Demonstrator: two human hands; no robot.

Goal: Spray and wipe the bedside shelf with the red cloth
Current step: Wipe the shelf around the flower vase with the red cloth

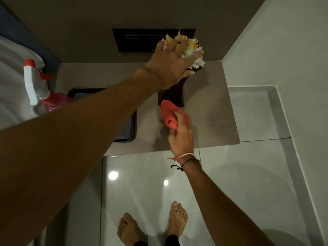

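Observation:
The beige bedside shelf juts from the wall below me. My left hand reaches across it and grips the top of a dark red vase filled with pale paper flowers. My right hand holds the crumpled red cloth on the shelf surface, right at the vase's base. The spray bottle, pink with a white and red trigger head, lies at the left on the bed's edge, away from both hands.
A black tray sits on the shelf's left half, partly under my left forearm. A dark switch panel is on the wall behind. White bedding lies at left. Glossy floor tiles and my bare feet are below.

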